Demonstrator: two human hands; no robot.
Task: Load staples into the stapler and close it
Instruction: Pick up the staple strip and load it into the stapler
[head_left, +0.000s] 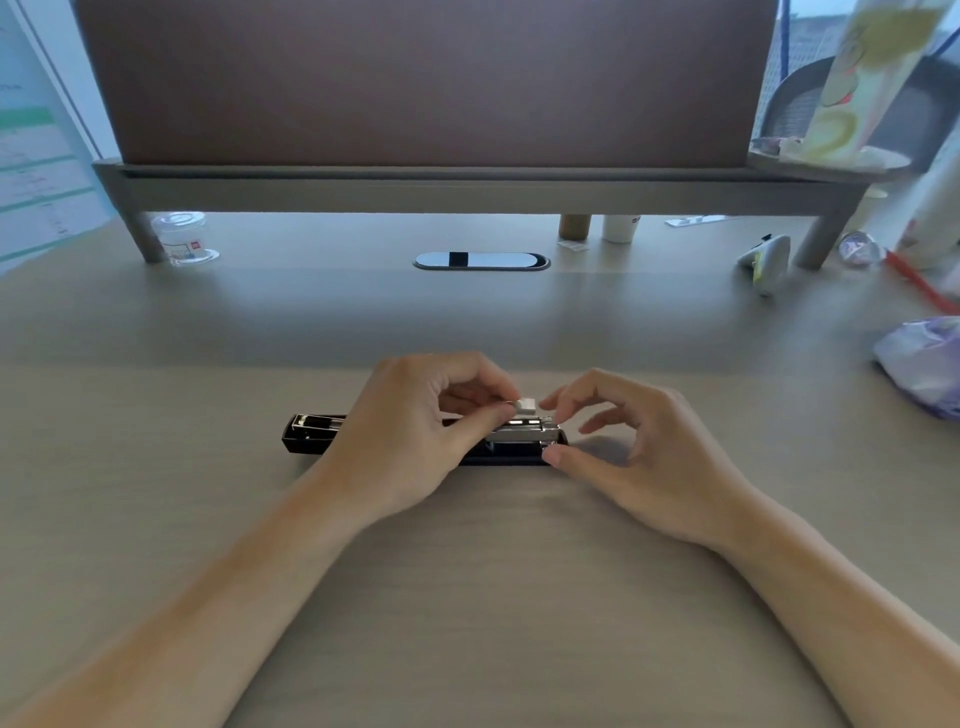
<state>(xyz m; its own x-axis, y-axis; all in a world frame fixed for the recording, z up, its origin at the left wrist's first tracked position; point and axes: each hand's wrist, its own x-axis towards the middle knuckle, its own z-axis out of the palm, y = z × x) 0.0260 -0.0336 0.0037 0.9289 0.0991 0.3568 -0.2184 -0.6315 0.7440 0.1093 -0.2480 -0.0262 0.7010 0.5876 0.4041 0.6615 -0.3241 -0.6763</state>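
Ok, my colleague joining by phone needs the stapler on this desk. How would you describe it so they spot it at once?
Start at the oval cable port in the desk and come straight toward the person. The stapler lies flat, lengthwise left to right, under the left hand and right hand. It is the only long black bar with shiny metal inside.

We see a pale wood desk (467, 597), black stapler (311, 434) under our hands, crumpled bag (922, 366) far right of them, clear jar (182, 239) beyond, left.

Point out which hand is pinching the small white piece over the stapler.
The left hand: its thumb and forefinger pinch the small white piece above the stapler. The right hand holds nothing, its thumb resting against the stapler's right end.
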